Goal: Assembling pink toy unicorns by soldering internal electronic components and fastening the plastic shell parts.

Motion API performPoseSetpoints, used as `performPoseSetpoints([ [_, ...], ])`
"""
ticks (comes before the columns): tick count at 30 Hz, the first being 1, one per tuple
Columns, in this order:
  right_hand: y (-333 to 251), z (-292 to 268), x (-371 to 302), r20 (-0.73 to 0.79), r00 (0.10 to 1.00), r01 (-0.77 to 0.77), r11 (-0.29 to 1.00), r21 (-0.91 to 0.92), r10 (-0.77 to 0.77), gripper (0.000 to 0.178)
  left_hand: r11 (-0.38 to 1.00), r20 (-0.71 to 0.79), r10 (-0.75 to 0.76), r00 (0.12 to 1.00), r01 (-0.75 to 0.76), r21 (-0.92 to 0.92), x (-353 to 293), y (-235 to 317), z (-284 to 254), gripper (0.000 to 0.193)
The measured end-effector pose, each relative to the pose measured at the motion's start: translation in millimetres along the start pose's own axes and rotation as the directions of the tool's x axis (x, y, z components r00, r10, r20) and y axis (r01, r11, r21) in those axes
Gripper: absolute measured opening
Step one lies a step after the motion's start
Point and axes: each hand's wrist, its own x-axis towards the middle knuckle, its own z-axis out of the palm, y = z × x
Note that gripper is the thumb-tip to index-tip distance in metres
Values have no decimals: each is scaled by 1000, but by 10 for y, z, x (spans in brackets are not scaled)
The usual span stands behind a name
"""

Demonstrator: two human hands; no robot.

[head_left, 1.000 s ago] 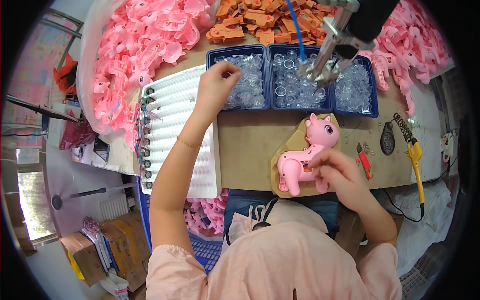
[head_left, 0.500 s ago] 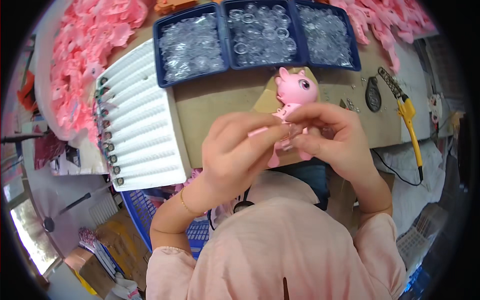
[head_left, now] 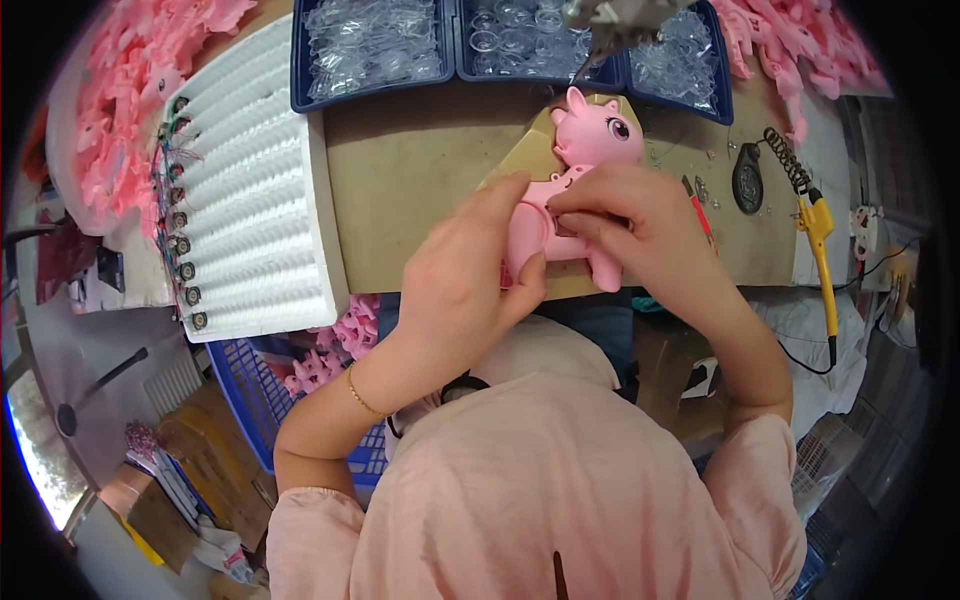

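A pink toy pony [head_left: 590,140] with a large printed eye lies on its side on the work table, its head away from me. My left hand [head_left: 465,260] wraps round its rump, thumb at the near side and fingers at the far side. My right hand [head_left: 650,225] is over the pony's body, with thumb and fingertips pinched together at an opening in its side. Whatever sits between those fingertips is hidden or too small to name. Under the pony's head and back lies a tan block [head_left: 525,155].
Blue trays [head_left: 455,75] of clear plastic parts stand at the back, a metal device [head_left: 625,15] above them. A white ridged foam tray [head_left: 260,190] with small round wired parts is left. Right are a yellow soldering iron [head_left: 818,225], a black tag [head_left: 747,180] and a red-handled tool [head_left: 700,212].
My left hand has gone from a small clear piece between both hands to the pony's rump. My right fingertips have come down to the pony's side. The view has shifted, showing the metal device.
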Motion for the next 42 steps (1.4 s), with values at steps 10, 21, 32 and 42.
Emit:
performPoseSetpoints([
  [10,-49,77,-232,-123,961,163,868,-468,-247,29,930,137,279,950,-303,210,113,-34,26,41],
  [21,134,-125,-80,5,959,263,888,-377,-282,25,856,314,294,903,-395,333,196,6,-33,42],
  [32,178,-390,-756,-629,766,-80,950,-302,-135,18,984,558,-106,823,167,-60,421,356,-254,58],
  [42,-389,211,-681,-250,954,78,664,743,167,22,-485,802,-175,572,659,-576,-445,-17,-150,64],
])
